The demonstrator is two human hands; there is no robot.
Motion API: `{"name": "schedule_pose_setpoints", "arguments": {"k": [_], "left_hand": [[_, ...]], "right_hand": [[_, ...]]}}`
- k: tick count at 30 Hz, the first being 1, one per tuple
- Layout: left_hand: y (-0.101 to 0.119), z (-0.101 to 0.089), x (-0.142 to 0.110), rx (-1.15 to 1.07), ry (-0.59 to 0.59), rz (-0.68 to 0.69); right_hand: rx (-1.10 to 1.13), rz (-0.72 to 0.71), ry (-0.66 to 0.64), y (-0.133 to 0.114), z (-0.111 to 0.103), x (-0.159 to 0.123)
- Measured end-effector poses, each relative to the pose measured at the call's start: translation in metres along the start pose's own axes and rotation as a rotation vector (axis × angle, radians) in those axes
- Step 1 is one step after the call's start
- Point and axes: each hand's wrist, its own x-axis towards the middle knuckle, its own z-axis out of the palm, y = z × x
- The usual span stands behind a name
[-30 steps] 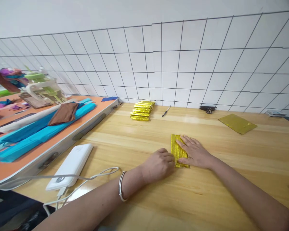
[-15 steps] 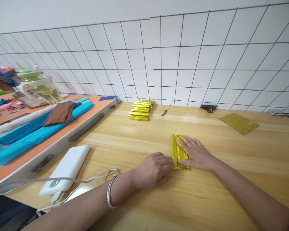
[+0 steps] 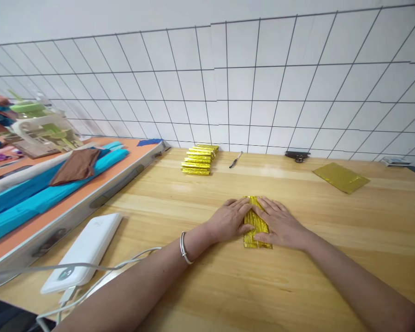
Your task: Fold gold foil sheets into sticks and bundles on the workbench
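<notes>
A folded, creased piece of shiny gold foil [image 3: 257, 223] lies flat on the wooden table [image 3: 207, 290]. My left hand [image 3: 230, 219] rests on its left side with the fingers stretched out. From the other side, my right hand [image 3: 280, 221] lies flat on the foil's right part, fingers spread. The fingertips of both hands almost meet over the foil, hiding part of its upper area. A silver bracelet [image 3: 184, 248] is on my left wrist.
Several folded gold strips [image 3: 197, 161] lie near the wall, beside a pen-like tool [image 3: 235, 159]. A black clip [image 3: 298, 156] and a flat gold sheet [image 3: 342, 177] are farther right. At left are a white power bank [image 3: 86, 249] with cable and an orange surface [image 3: 124, 173] bearing fabrics.
My left hand has gone from beside the foil's lower left edge, fingers curled, up onto its left side with fingers stretched. My right hand stays on the foil. The view has shifted slightly.
</notes>
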Motion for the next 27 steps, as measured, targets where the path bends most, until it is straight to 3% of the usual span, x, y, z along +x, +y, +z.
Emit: {"name": "schedule_pose_setpoints", "arguments": {"k": [9,17,27], "left_hand": [[0.005,-0.002,0.006,-0.067,-0.055,0.324],[0.009,0.004,0.005,-0.226,-0.023,0.186],[0.018,0.007,0.002,-0.184,-0.007,0.13]], "right_hand": [[-0.001,0.002,-0.008,0.001,0.002,0.0],[0.019,-0.012,-0.018,0.002,0.001,0.001],[0.029,-0.008,-0.027,0.004,0.002,-0.001]]}}
